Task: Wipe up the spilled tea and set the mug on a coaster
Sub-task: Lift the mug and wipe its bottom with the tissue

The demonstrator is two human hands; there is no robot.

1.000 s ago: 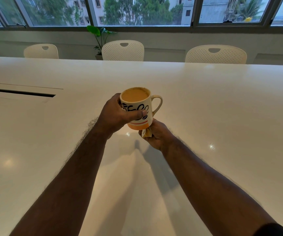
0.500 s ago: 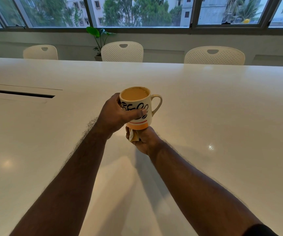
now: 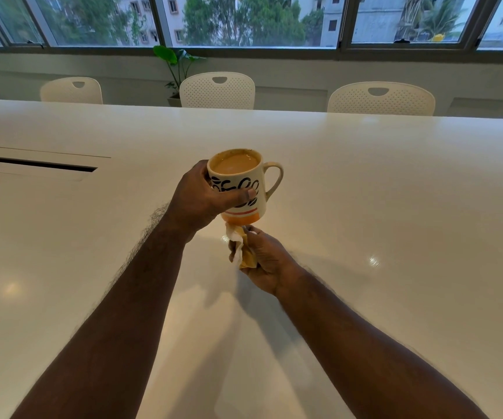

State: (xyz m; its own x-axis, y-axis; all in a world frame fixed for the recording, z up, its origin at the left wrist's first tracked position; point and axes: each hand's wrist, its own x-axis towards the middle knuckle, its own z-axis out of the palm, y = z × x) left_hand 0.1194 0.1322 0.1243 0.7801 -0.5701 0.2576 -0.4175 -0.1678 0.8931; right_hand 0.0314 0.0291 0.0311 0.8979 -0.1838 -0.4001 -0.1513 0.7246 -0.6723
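A cream mug [image 3: 244, 182] with black bean marks and an orange base is full of milky tea. My left hand [image 3: 201, 201] grips its body and holds it in the air above the white table [image 3: 395, 192], handle to the right. Just below the mug's base, my right hand [image 3: 262, 258] is closed on a crumpled tissue [image 3: 239, 247], white with tea-brown stains. The tissue's top touches or nearly touches the mug's bottom. No coaster is in view.
White perforated chairs [image 3: 217, 90] line the table's far edge, with a potted plant [image 3: 177, 71] behind them under the windows. A dark cable slot [image 3: 32, 164] lies in the table at left.
My right hand has drawn back from under the mug toward me, and the stained tissue now shows more. The mug stays held in much the same place.
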